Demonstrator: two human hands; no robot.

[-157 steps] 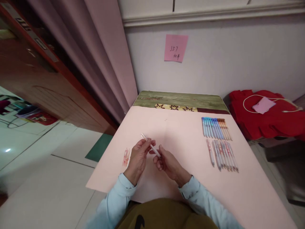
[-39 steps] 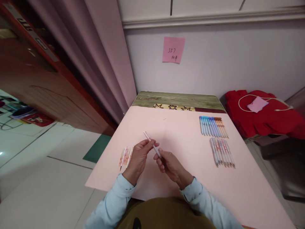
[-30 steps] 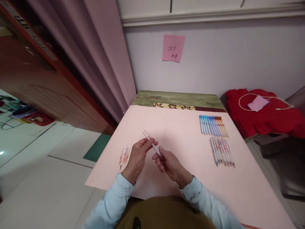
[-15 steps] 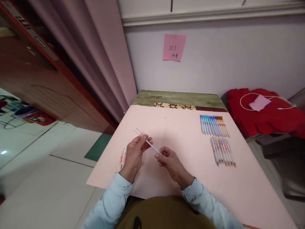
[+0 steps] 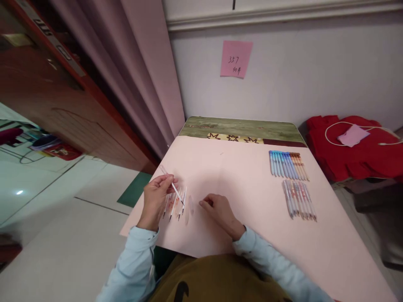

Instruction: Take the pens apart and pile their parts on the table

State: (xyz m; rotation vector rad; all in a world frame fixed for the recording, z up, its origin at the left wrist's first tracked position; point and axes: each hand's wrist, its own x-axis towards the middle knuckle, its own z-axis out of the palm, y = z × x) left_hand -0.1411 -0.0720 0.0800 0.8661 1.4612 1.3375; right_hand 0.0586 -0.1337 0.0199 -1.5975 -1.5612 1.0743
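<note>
My left hand (image 5: 159,195) pinches a thin white pen refill (image 5: 177,193) between thumb and fingers. Its dark tip slants down to the right, and a pale, see-through end sticks out above the fingers. Beneath it, several white refills with dark tips (image 5: 173,208) lie side by side on the pink sheet, among pinkish printed pieces. Two clear pen parts (image 5: 191,204) rest just right of them. My right hand (image 5: 220,213) hovers over or rests on the sheet, thumb and fingers closed together; whether anything small is between them is hidden.
A row of blue and orange pens (image 5: 285,165) lies at the right of the pink sheet (image 5: 242,180), with a row of clear printed pens (image 5: 299,200) nearer me. A red cloth (image 5: 330,157) with a white cable is beyond the right edge. A wooden door (image 5: 94,121) stands left.
My left hand has moved left and away from my right hand, carrying the refill, whose lower end my right fingers no longer hold. The refills on the sheet have come into view.
</note>
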